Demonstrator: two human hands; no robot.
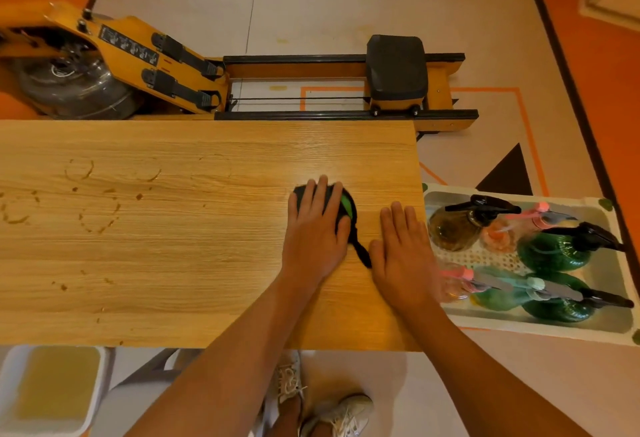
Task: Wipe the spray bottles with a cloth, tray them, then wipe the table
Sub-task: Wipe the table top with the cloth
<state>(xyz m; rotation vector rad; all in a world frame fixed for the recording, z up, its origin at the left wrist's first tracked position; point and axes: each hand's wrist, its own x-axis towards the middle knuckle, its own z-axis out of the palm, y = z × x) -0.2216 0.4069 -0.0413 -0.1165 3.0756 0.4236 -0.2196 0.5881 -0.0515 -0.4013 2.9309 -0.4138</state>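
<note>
A black cloth with a green stripe lies on the wooden table near its right end. My left hand presses flat on the cloth with straight fingers. Just right of it, my right hand rests flat on the bare wood by the table's right edge. A white tray stands beside the table on the right and holds several spray bottles: an amber one, green ones, and clear pink-topped ones. Brown ring stains and drips mark the left half of the table.
A wooden rowing machine lies on the floor behind the table's far edge. A white stool with a yellowish seat stands under the near left corner. My feet in white shoes are below the near edge.
</note>
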